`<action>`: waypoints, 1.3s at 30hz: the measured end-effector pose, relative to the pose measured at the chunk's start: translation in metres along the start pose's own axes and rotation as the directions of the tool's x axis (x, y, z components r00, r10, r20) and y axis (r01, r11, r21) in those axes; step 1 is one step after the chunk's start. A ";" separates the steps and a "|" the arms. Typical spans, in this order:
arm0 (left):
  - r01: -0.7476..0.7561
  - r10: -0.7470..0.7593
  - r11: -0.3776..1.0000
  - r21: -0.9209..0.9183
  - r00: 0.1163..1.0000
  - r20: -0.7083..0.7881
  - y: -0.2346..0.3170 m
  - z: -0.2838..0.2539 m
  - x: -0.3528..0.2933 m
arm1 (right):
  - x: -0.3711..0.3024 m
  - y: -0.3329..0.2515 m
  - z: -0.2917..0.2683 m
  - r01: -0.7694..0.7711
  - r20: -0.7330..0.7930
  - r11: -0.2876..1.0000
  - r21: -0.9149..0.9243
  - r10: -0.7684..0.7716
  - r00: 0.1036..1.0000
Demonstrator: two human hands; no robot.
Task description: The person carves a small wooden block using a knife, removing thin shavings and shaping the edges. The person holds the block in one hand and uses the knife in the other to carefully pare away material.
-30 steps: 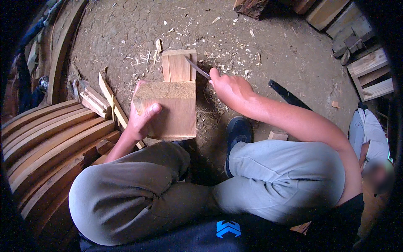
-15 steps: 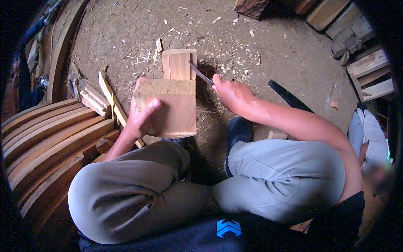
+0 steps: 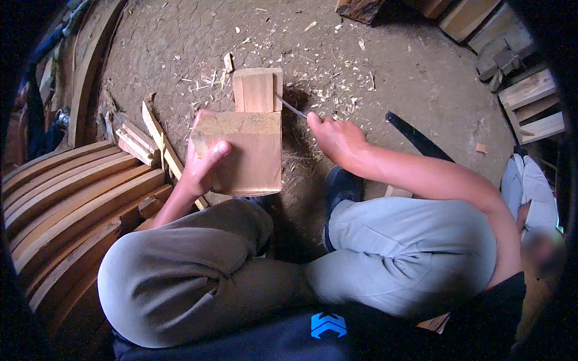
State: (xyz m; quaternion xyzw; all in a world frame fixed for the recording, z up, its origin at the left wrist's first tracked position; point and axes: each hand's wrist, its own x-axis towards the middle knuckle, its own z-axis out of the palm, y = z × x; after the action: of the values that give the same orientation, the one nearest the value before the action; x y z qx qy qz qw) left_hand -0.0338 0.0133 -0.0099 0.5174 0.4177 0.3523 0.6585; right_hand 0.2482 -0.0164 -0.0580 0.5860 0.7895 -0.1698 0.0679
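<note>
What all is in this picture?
Wooden block: one, tan, centre
Smaller piece: one, tan, beyond block
Thin tool: one, grey, at smaller piece's right
Floor: one, brown, beneath
Strip: one, black, right
Shavings: many, pale, across floor
Sticks: several, pale, left
Boards: several, brown, left
Timbers: several, brown, upper right
Slatted frame: one, pale, right
Other person: one, pale clothes, far right
Trousers: one pair, grey, below
Shoes: two, dark, past knees
Top: one, black, bottom
Left grip: one, bare, holding block
Right grip: one, bare, holding tool

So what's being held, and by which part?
The left grip holds the wooden block by its left side; the right grip, a thin tool by its covered near end.
</note>
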 end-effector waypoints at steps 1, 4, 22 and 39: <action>0.001 -0.001 1.000 0.001 1.000 0.007 0.000 0.000 0.000 | -0.002 0.001 0.000 -0.004 0.019 1.000 0.000 0.004 1.000; 0.017 -0.018 1.000 -0.010 0.999 -0.028 0.005 0.006 -0.002 | 0.002 0.004 -0.016 -0.011 0.075 0.999 0.035 0.008 0.997; -0.043 0.045 0.995 0.094 0.999 -0.011 0.004 0.005 0.002 | 0.040 0.034 -0.075 0.180 -0.184 0.983 -0.036 -0.183 0.966; 0.043 -0.043 0.999 0.018 0.999 -0.018 0.005 0.004 0.000 | 0.011 0.031 -0.012 0.147 -0.047 0.964 0.223 -0.140 0.989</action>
State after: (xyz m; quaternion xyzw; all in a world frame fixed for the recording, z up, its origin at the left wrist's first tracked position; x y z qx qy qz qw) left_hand -0.0307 0.0129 -0.0043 0.5112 0.4378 0.3389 0.6573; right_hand 0.2750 0.0054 -0.0560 0.5338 0.8062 -0.2541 -0.0237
